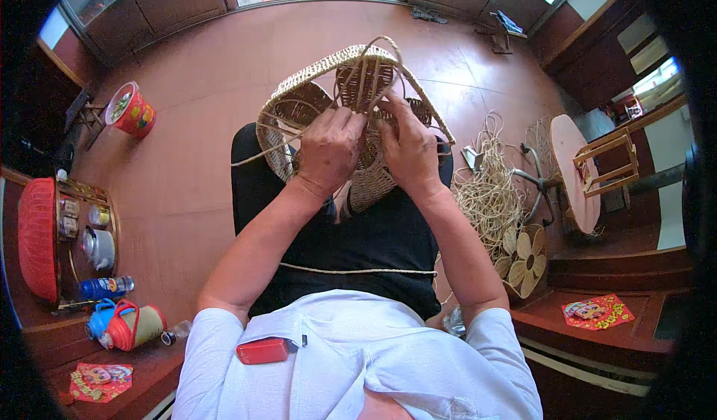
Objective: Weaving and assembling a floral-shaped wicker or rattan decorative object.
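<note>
A straw-coloured woven basket [317,67] with brown petal-shaped panels rests on my knees. My left hand [329,150] has its fingers curled in at the middle of the weave, closed on straw cords there. Beside it, my right hand [412,150] pinches the cords between thumb and fingers; the exact grip is partly hidden. One cord loop [390,41] arches above the far rim. Another loose end [246,162] sticks out to the left, and a single straw cord [358,272] lies across my lap.
A tangled heap of straw cord [485,188] lies right of my legs, near a flower-patterned woven piece [529,259] and a swivel chair [564,173]. At left stand a red bucket [133,112], a rack with a kettle [98,248] and vacuum flasks [134,327].
</note>
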Available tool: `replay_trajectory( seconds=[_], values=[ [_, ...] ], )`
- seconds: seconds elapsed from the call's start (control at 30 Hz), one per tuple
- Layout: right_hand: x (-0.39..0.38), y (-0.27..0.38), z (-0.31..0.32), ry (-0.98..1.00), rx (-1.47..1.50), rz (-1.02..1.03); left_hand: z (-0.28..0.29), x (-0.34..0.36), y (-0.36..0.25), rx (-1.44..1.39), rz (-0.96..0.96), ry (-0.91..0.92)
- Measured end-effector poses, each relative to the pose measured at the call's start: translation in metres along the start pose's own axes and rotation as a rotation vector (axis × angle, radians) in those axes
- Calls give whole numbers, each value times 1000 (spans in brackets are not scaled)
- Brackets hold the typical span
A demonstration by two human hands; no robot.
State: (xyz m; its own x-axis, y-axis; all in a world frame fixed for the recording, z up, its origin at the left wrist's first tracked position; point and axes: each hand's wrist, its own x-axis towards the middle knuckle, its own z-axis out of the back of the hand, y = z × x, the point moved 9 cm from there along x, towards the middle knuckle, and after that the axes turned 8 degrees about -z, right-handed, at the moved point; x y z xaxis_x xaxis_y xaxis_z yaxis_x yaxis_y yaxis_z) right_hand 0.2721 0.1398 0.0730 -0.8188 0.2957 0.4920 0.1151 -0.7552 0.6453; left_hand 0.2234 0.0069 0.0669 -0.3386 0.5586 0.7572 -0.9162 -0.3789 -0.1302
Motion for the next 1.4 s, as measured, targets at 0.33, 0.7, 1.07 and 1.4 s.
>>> replay_trajectory(
  seconds=[0.33,0.7,1.07,1.4],
  values=[
    [24,-8,-18,45,73,-168,-2,-6,-3,-49,38,41],
    [7,-6,-22,-71,-31,-44,3,-9,1,-49,51,-26],
    [-30,-54,4,56,1483,-655,-4,-8,1,19,45,39],
    [-234,-352,451,-438,680,-1027,7,-5,4,-49,42,73]
  ],
)
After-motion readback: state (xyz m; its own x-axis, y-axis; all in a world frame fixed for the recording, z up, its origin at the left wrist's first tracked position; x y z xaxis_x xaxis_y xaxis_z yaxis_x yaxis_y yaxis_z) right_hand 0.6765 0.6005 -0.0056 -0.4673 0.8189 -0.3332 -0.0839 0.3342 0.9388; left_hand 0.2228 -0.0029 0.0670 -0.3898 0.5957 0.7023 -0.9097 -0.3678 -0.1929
